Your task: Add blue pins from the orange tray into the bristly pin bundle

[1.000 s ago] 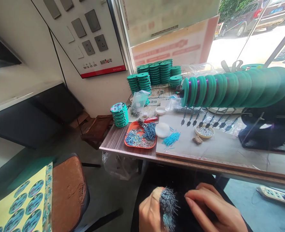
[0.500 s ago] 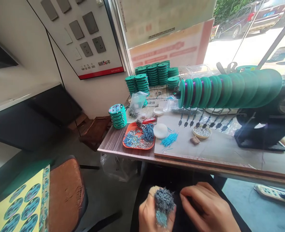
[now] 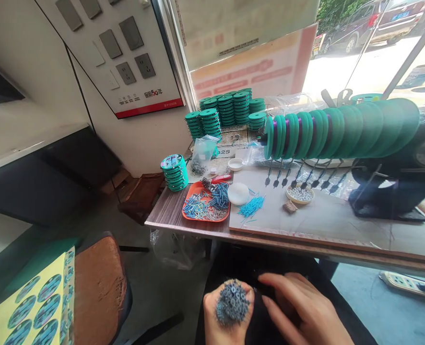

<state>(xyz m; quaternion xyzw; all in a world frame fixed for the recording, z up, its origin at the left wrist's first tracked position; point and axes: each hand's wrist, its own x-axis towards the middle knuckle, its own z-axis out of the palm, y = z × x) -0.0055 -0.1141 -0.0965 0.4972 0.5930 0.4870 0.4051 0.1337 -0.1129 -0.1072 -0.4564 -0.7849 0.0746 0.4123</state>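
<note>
My left hand [image 3: 224,320] is closed round a thick bundle of small grey-blue tubes [image 3: 232,303], held upright over my lap with their open ends facing me. My right hand [image 3: 299,309] lies beside it on the right, fingers stretched out toward the bundle's top edge, holding nothing I can make out. Both hands are below the near edge of the wooden table [image 3: 169,211], over dark clothing.
An orange tray [image 3: 206,203] of blue and silver tubes, a white lid [image 3: 238,193], loose teal tubes [image 3: 253,206] and a small bowl [image 3: 299,194] sit on the table. Stacks of green spools [image 3: 230,109] stand behind; a row of green spools [image 3: 338,130] hangs on a machine. A brown stool [image 3: 99,287] and sticker sheet [image 3: 32,306] are at the left.
My left hand has tipped the tube bundle so that its ends face up toward me. My right hand has shifted slightly left toward it. The view has drifted a little.
</note>
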